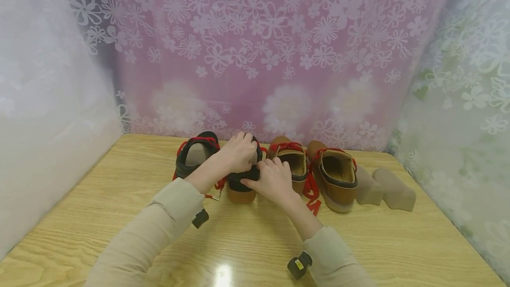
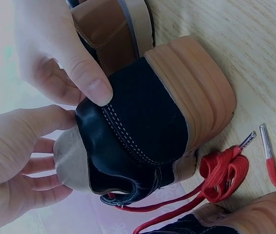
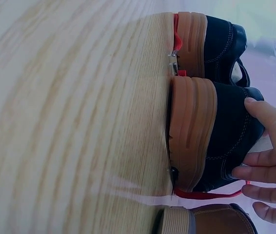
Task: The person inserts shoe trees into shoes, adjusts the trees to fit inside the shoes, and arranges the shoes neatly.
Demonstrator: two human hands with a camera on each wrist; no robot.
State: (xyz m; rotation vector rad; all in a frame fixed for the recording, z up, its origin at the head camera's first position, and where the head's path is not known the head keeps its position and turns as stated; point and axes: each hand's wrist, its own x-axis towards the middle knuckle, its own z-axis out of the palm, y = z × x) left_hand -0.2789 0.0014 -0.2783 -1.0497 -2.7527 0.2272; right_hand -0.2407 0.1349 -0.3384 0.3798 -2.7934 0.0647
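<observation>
A black shoe (image 2: 133, 112) with a thick brown sole and red laces stands on the table, heel toward me. My left hand (image 1: 241, 152) is at its opening and holds a beige shoe insert (image 2: 71, 158) that sticks out of the collar, thumb on one side and fingers along the other. My right hand (image 1: 275, 178) grips the same shoe by the heel, its thumb (image 3: 261, 111) pressed on the back of the collar and the fingers at the side. The insert's lower part is hidden inside the shoe.
To the left stands the other black shoe (image 1: 183, 169), a beige insert (image 1: 197, 154) inside it. Two brown shoes (image 1: 298, 187) with red laces (image 1: 312, 189) are on the right. Beyond them lie two loose beige inserts (image 1: 394, 189). A pink flowered curtain (image 1: 247, 56) hangs behind the table.
</observation>
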